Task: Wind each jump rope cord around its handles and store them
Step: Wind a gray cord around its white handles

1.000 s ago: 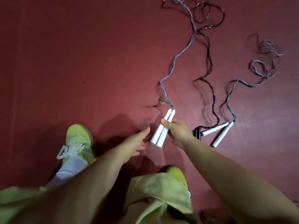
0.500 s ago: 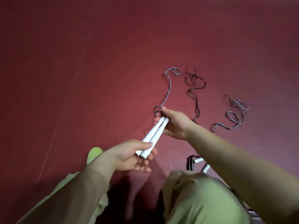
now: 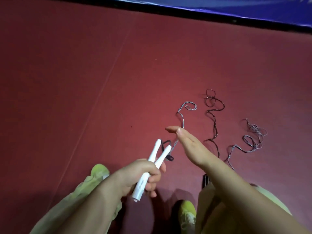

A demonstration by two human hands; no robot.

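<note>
Two white handles [image 3: 152, 168] now sit in the left hand [image 3: 140, 178] alone, gripped near their bases and splayed into a V. Half a second ago the right hand [image 3: 189, 146] pinched their far ends; it has let go and hangs flat, fingers straight, with the grey cord [image 3: 181, 119] trailing past it onto the red floor [image 3: 84, 81]. Further right lie a dark cord [image 3: 214, 119] and another grey one [image 3: 253, 137].

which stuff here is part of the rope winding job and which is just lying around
Part of the job:
- white handles, gripped in the left hand
- their grey cord, trailing on the floor past the open right hand
- dark cord, loose on the floor
- second grey cord, loose on the floor

Just there:
- red floor
- blue mat edge
- yellow-green shoes
</note>
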